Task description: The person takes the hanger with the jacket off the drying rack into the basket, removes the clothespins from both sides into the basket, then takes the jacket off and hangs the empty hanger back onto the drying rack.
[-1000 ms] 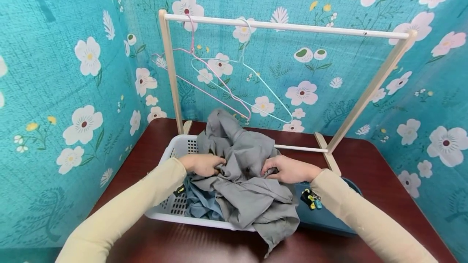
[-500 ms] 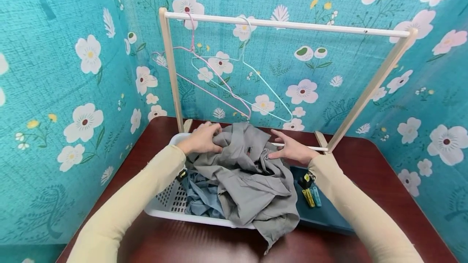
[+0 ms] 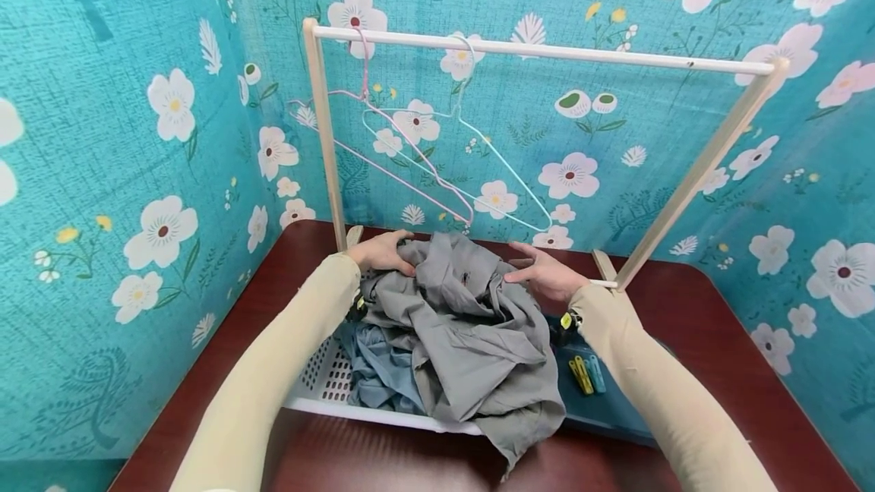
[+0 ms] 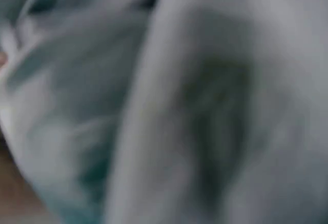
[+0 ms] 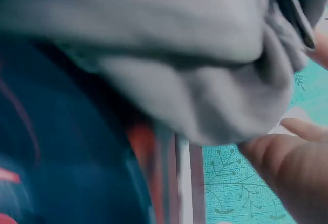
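Note:
A rumpled grey garment lies heaped over a white perforated laundry basket and hangs past its front rim; its exact kind is hard to tell. At its far left edge my left hand touches the cloth with thumb and fingers spread. My right hand is at the far right side, fingers apart, thumb near a fold. In the right wrist view, fingers show beside the grey cloth. Blurred cloth fills the left wrist view. Blue cloth lies in the basket below.
Behind the basket stands a rack with a white rail, bearing a pink hanger and a light blue hanger. A dark blue tray with yellow clothespins and blue clothespins sits right on the brown table.
Both hands have let go of the garment's middle and moved back and apart to its far edges, fingers spreading. The raised back part of the garment has dropped lower.

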A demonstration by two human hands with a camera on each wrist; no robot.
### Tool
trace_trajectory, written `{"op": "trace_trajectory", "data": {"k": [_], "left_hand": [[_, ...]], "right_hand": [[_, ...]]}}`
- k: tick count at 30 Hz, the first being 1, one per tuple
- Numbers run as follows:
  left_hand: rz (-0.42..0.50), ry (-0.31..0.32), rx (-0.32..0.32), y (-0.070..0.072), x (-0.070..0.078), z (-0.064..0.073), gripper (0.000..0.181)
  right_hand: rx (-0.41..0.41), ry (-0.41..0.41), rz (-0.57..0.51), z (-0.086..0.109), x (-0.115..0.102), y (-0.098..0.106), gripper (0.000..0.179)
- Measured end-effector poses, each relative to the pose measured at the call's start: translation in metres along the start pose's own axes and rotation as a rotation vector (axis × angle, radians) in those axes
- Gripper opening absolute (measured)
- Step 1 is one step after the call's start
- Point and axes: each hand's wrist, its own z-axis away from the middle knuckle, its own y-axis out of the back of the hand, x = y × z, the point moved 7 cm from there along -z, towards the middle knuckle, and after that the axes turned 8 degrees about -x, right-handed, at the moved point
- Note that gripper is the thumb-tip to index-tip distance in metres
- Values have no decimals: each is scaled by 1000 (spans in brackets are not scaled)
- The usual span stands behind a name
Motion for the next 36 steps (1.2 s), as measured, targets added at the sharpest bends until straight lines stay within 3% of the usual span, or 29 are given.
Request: {"op": "trace_trajectory", "data": {"k": [4,9,13,19,22,26,28,31,34,36], "left_hand": [[-35,-52,51,-4,7,-7,72],[-33,-105,193,-1,15,-8,49],[-14,-181,311,7,21,-4,26],[88,-283,389,18,38,19,7],[196,-311,340,20,46,32,13],[300,-301,181,10,50,49,50],[228,-281,101,0,51,59,54],[52,-241,0,-18,51,70,41],[-74,-177,-74,-38,42,71,18],[-83,-122,-120,-50,33,68,20]], "right_hand": [[74,79,186,-3,-5,1,79],[194,125,382,-2,-18,1,50],[263,161,427,4,-29,4,42],[252,225,366,27,-51,-4,45],[215,252,360,40,-61,-15,47],[58,266,462,54,-65,-41,50],[-56,251,534,60,-64,-59,50],[-209,196,622,67,-59,-82,51],[-295,137,680,69,-53,-96,52],[-322,117,719,68,-49,-100,52]]}}
